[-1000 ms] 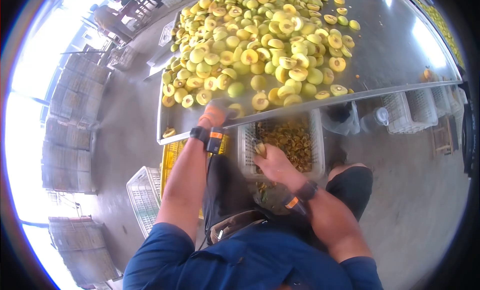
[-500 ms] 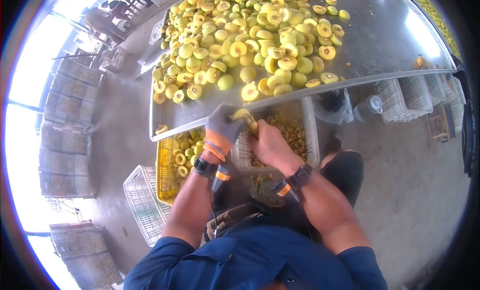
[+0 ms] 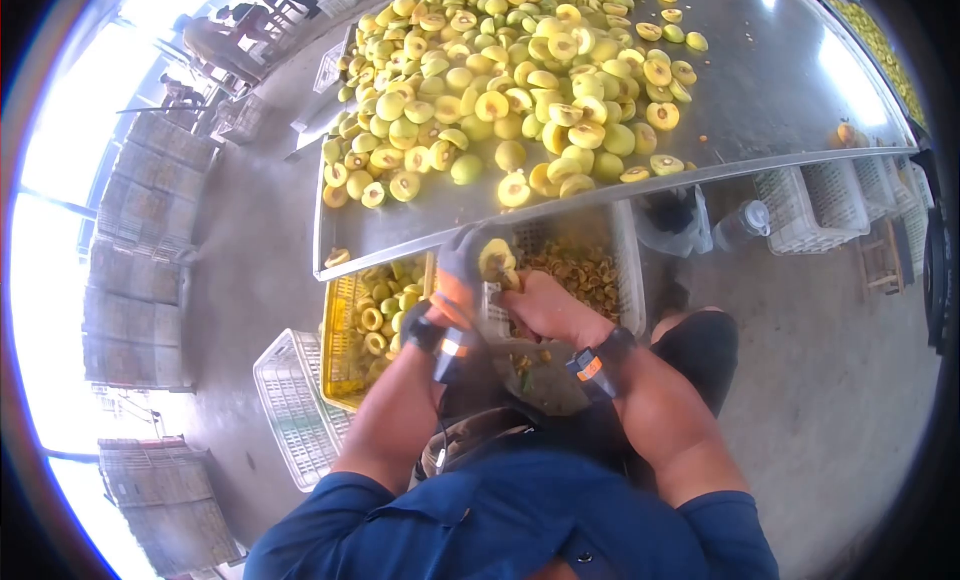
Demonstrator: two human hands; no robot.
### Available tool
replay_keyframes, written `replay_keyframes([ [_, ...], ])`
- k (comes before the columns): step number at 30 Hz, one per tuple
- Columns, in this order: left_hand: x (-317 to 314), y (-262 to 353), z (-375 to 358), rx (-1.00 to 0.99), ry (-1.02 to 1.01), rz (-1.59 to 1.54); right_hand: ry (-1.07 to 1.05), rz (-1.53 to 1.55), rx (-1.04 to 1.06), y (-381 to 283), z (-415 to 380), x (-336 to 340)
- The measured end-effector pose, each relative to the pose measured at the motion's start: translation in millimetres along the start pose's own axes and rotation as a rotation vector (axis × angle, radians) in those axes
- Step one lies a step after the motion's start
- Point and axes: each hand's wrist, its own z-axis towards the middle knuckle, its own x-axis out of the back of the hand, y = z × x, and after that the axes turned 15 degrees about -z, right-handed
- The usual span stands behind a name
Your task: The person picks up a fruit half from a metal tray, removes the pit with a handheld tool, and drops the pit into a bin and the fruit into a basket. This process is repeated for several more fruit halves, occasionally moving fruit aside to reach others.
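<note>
My left hand (image 3: 460, 270), in a grey and orange glove, is closed around a halved yellow-green fruit (image 3: 495, 259), its cut face turned up. Close against the fruit is my bare right hand (image 3: 548, 305), fingers closed on something I cannot make out. Both are just below the front edge of the metal table (image 3: 420, 234). Beneath them stands a white crate (image 3: 628, 270) with brown fruit scraps (image 3: 572, 267). Left of it, a yellow crate (image 3: 342, 355) holds hollowed fruit halves (image 3: 373, 319).
Many fruit halves (image 3: 490, 106) are heaped on the table. An empty white basket (image 3: 298, 400) stands at the lower left. Stacked crates (image 3: 135, 315) line the left side. White crates (image 3: 812, 205), a plastic bottle (image 3: 752, 218) and a bag (image 3: 680, 225) are at the right. People are far back left.
The fruit in my left hand has turned so that its cut face shows, and both hands sit slightly lower. The whole view has shifted a little.
</note>
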Motion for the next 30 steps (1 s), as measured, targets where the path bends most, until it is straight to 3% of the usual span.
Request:
replay_keyframes([
  [2,-16,24,-4,0.022,0.091,0.252,-0.023,-0.023,0.041,-1,-2,-4],
  [3,-15,37,-3,0.122,0.056,0.164,-0.104,0.108,0.002,0,-3,-5],
  [6,-15,33,-3,-0.172,0.016,0.142,-0.293,0.424,-0.086,4,-12,-9],
  [9,-12,27,-2,0.102,-0.01,-0.165,-0.368,0.544,-0.093,-5,-23,-8],
  [11,-5,35,1,0.124,0.057,-0.101,-0.384,0.576,-0.075,-2,-22,-3],
  [14,33,43,-4,-0.017,0.19,0.389,-0.235,0.633,-0.1,12,-21,2],
  [17,101,16,-37,-0.004,0.247,0.52,0.06,0.437,-0.177,46,-6,-5],
  [19,148,-17,-64,0.521,0.705,-0.373,0.064,0.422,-0.155,45,-9,-7],
  [20,160,-7,-65,0.694,0.685,-0.082,0.065,0.411,-0.144,43,-11,-6],
  [22,153,6,-68,0.532,0.505,0.695,0.059,0.414,-0.121,32,-15,-4],
  [26,110,-26,-14,0.373,0.486,0.079,0.138,0.408,-0.046,38,-2,-4],
  [27,86,-10,11,0.313,0.373,0.084,0.152,0.346,-0.049,37,-2,-3],
  [29,40,26,67,0.454,0.172,0.139,0.184,0.227,-0.056,33,-2,1],
  [30,26,0,82,0.296,0.048,0.205,0.183,0.203,-0.071,31,-2,3],
])
